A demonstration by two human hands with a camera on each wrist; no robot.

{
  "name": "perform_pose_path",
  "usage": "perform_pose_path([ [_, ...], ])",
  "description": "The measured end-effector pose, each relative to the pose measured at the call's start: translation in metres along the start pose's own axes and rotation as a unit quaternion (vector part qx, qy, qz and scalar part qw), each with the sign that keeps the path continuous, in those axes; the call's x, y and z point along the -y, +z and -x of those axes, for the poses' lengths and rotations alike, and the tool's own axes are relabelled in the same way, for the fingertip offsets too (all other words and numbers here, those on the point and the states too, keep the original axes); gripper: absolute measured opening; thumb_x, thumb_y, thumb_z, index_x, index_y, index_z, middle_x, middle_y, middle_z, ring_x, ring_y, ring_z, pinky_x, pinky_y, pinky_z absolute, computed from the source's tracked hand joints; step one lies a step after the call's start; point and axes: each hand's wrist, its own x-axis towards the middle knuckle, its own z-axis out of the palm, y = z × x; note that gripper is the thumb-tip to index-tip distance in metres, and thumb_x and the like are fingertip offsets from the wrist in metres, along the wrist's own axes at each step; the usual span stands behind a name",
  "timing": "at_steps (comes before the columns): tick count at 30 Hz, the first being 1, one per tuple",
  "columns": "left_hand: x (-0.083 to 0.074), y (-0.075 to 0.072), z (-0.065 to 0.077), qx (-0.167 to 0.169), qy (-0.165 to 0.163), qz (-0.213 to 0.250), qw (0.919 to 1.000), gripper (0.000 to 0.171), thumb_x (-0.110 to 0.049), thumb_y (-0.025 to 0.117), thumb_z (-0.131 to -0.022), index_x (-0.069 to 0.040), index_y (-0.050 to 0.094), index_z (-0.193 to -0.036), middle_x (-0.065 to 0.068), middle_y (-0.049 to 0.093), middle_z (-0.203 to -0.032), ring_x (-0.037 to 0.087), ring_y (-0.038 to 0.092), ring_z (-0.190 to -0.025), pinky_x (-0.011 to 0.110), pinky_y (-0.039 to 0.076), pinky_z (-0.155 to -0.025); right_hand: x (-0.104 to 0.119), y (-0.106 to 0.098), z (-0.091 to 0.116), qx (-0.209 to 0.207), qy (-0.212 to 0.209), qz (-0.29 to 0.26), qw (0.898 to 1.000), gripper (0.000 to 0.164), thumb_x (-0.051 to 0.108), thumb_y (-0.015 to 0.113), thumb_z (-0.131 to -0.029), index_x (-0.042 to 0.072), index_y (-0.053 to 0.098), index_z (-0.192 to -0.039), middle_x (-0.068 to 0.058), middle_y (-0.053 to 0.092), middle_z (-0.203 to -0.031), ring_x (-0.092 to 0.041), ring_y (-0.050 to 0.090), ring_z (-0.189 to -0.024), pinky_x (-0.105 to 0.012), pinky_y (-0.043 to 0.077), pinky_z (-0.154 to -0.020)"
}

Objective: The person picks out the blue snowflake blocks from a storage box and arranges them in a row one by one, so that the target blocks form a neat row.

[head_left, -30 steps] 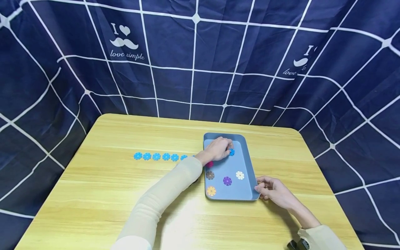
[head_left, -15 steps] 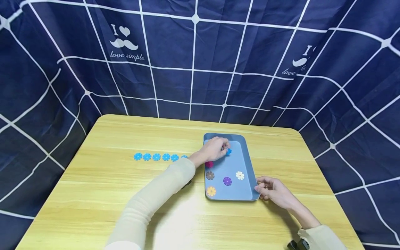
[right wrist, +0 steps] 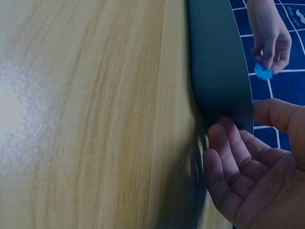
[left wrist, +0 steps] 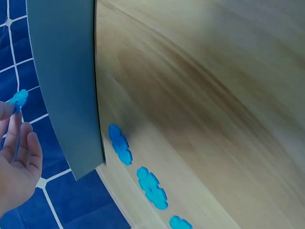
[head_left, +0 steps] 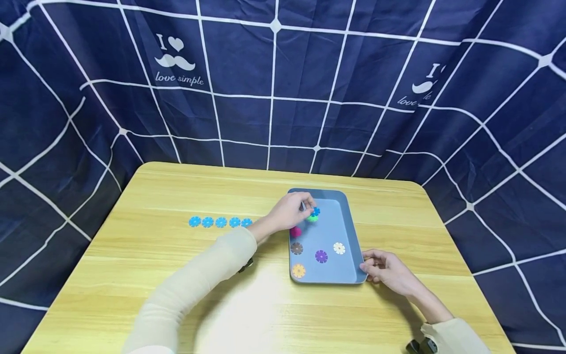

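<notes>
My left hand (head_left: 287,212) pinches a blue notched plastic disc (head_left: 316,211), a snowflake-type building piece, above the far left part of the blue-grey tray (head_left: 329,273). Just below that piece a green disc (head_left: 312,219) shows in the tray. In the left wrist view the blue piece (left wrist: 19,99) stands up between thumb and fingertips. My right hand (head_left: 391,273) holds the tray by its near right corner. The right wrist view shows the thumb (right wrist: 274,114) at the rim and the fingers against the outer wall.
The tray also holds pink (head_left: 295,231), brown (head_left: 297,248), purple (head_left: 321,256), white (head_left: 339,248) and orange (head_left: 298,270) discs. Several blue discs (head_left: 221,222) form a row on the wooden table (head_left: 146,255) left of the tray, partly hidden by my left arm.
My left hand has moved left with the blue disc, lifting it from the tray. The green disc has come into view. My right hand stays at the tray corner.
</notes>
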Motion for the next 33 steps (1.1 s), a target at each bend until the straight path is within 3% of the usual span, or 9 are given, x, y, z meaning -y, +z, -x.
perform_pose_path([
  [8, 0.006, -0.014, 0.020, -0.010, -0.005, 0.036, 0.9993, 0.010, -0.013, 0.069, -0.101, -0.009, 0.072, -0.109, 0.006, 0.073, -0.099, 0.016, 0.065, -0.089, 0.021, 0.053, -0.079, -0.001, 0.000, 0.000, 0.000, 0.000, -0.004, 1.000, 0.049, 0.008, 0.066, -0.101, -0.022, 0.050, -0.136, -0.016, 0.070, -0.101, -0.008, 0.065, -0.077, -0.026, 0.059, -0.067],
  [14, 0.014, -0.028, 0.038, -0.037, -0.011, 0.065, 0.9972, 0.009, -0.010, 0.070, -0.100, -0.007, 0.072, -0.108, 0.008, 0.075, -0.099, 0.016, 0.064, -0.085, 0.020, 0.053, -0.074, -0.002, 0.000, 0.000, 0.000, 0.000, -0.004, 1.000, 0.049, 0.008, 0.066, -0.101, -0.022, 0.050, -0.136, -0.016, 0.070, -0.102, -0.007, 0.065, -0.077, -0.025, 0.059, -0.067],
  [22, 0.033, -0.044, 0.065, -0.069, -0.027, 0.076, 0.9943, 0.010, -0.010, 0.070, -0.099, -0.006, 0.074, -0.107, 0.009, 0.075, -0.098, 0.015, 0.065, -0.083, 0.022, 0.053, -0.076, 0.000, -0.001, 0.000, 0.001, 0.001, -0.004, 1.000, 0.050, 0.007, 0.066, -0.101, -0.023, 0.049, -0.136, -0.015, 0.070, -0.100, -0.007, 0.065, -0.075, -0.025, 0.059, -0.066],
  [33, 0.056, -0.068, 0.101, -0.083, -0.065, 0.093, 0.9901, 0.009, -0.010, 0.070, -0.099, -0.008, 0.074, -0.107, 0.008, 0.076, -0.099, 0.014, 0.065, -0.082, 0.023, 0.054, -0.074, -0.001, -0.002, 0.000, 0.004, 0.001, -0.006, 1.000, 0.048, 0.008, 0.066, -0.101, -0.022, 0.050, -0.135, -0.015, 0.070, -0.100, -0.008, 0.065, -0.075, -0.025, 0.059, -0.066],
])
